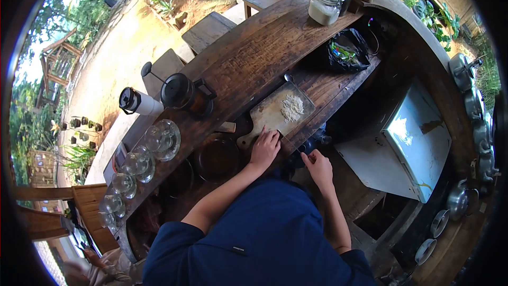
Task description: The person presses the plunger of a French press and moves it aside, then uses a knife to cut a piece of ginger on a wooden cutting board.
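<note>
A cutting board (265, 115) with a short handle lies on the lower wooden shelf of the counter. A heap of pale flour-like powder (292, 108) sits on it. My left hand (266, 148) rests on the board's near edge beside the handle, its fingers stretched out over the edge. Lower right of the board is my right hand (318, 167), thumb and fingers pinched together near a dark, bluish object below the shelf. Whatever is in the pinch is too small to make out. At the board's far corner lies a metal spoon (288, 78).
A French press (182, 94), a white flask (142, 101) and several glass vessels (163, 140) line the upper counter on the left. A glass jar (324, 6) stands at its far end. A black plastic bag (349, 53) sits on the shelf. White cabinet (410, 137) at right.
</note>
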